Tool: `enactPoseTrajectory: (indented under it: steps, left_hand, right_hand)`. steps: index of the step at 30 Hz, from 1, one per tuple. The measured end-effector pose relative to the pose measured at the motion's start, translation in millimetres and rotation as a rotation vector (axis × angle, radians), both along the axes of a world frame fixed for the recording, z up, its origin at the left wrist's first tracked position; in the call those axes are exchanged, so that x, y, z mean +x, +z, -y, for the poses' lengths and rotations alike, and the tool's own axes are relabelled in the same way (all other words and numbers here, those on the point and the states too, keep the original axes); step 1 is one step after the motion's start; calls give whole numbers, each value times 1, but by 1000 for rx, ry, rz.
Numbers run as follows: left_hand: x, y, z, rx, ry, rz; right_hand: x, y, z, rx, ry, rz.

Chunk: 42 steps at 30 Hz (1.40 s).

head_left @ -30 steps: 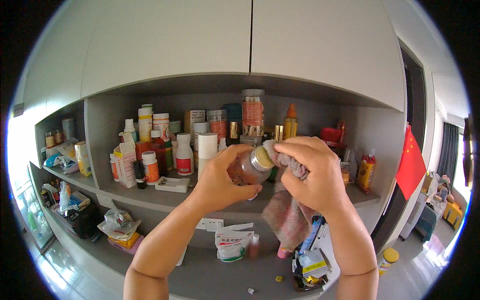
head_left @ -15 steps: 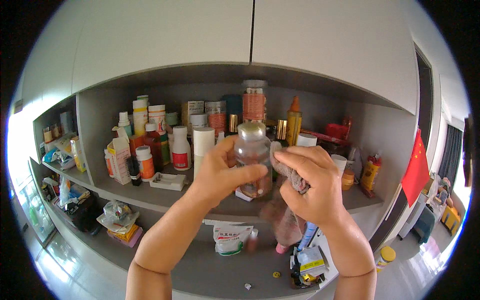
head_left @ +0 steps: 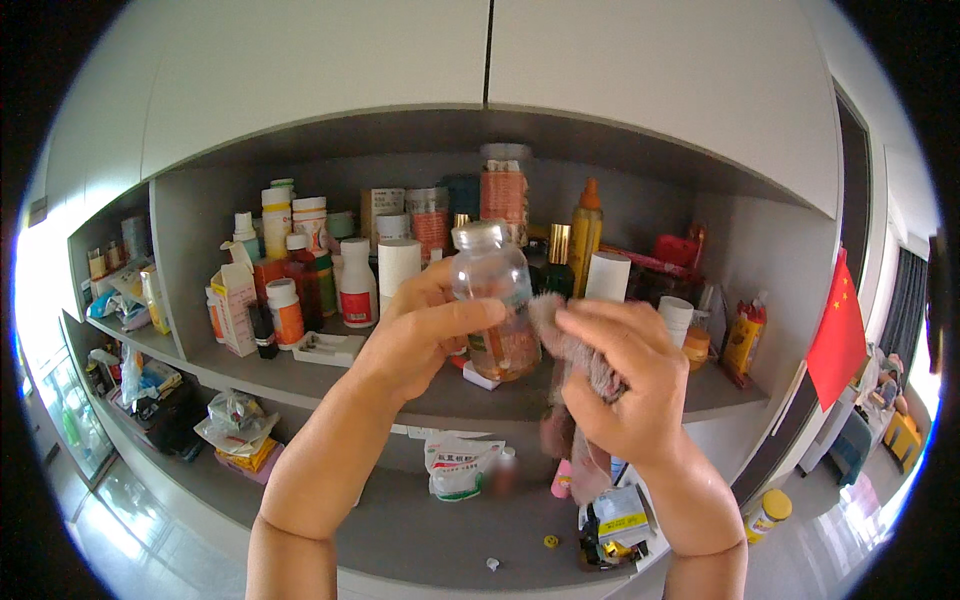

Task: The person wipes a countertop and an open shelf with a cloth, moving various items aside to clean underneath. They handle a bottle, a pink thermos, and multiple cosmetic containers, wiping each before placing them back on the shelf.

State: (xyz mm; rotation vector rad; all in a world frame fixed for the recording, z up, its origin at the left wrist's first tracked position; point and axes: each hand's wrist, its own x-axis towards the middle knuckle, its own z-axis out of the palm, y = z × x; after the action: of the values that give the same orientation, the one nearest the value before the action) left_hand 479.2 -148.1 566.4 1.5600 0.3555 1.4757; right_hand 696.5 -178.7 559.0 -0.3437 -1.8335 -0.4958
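Observation:
My left hand [head_left: 425, 325] is wrapped round a clear bottle [head_left: 500, 335] with a silvery cap, which tilts slightly in front of the shelf. Its lower part looks brownish; what is inside I cannot make out. Close to the bottle's right side, my right hand [head_left: 635, 365] grips a crumpled grey-pink cloth [head_left: 575, 400] that hangs down below the fingers. Behind the bottle stand a taller jar [head_left: 505, 190] with a red label and a dark bottle [head_left: 559, 262] with a gold cap.
White and orange bottles [head_left: 284, 318] crowd the shelf's left half beside a white tray [head_left: 325, 349]. At right stand a white cylinder [head_left: 607, 277] and a yellow bottle [head_left: 587, 230]. Below lie a white pouch [head_left: 458, 468] and a box of small items [head_left: 618, 530]. A red flag [head_left: 836, 335] hangs at right.
The clear bottle has tipped, its cap leaning left. My right hand with the cloth has drawn slightly away from it, and the view has shifted a little.

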Motion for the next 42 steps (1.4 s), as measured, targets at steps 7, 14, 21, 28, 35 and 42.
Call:
enactPoseTrajectory:
  steps: [7, 14, 21, 28, 35, 42]
  left_hand:
    - [-6, 2, 0, -16, -148, 70]
    - [12, 4, -2, 62, 94, 8]
    - [32, -1, -7, -105, 248, -8]
    - [49, 17, -18, 261, 809, -541]
    - [57, 13, -40, 158, 751, -828]
    - [51, 3, -34, 289, 895, -697]
  right_hand:
    - [3, -10, 3, -260, -19, 49]
    - [-10, -12, 4, -53, -38, 8]
    - [31, -26, 6, -23, -136, -55]
    - [67, -28, 15, -41, -159, -295]
    - [74, -35, 26, -75, -161, -287]
    - [68, -35, 17, -93, -142, -271]
